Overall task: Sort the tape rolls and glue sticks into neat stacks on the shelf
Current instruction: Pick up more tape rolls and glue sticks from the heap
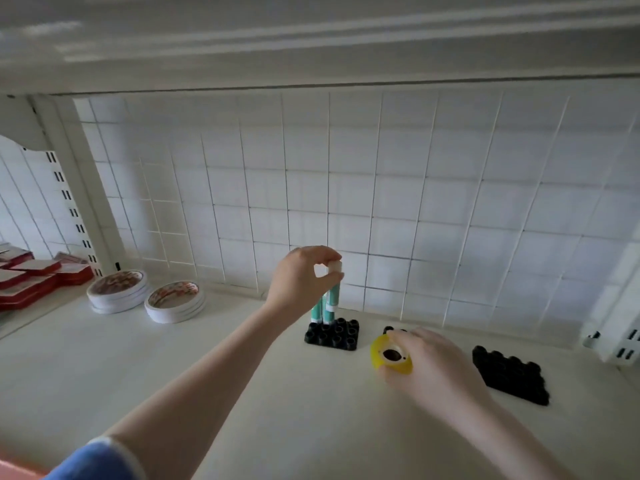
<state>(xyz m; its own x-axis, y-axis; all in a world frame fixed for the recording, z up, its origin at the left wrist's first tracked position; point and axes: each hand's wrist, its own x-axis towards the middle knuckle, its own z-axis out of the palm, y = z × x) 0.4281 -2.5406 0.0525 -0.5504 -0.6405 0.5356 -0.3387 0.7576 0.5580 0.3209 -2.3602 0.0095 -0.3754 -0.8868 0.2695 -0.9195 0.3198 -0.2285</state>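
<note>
Head view: white tape stacks at nine o'clock, black holder at three. Left hand pinching upright glue stick over studded tray; right hand gripping yellow tape roll on shelf.

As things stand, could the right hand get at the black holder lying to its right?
Probably yes. The black holder lies apart from the right hand with only bare shelf between them. But that hand already grips the yellow tape roll, so it would have to set it down first.
</note>
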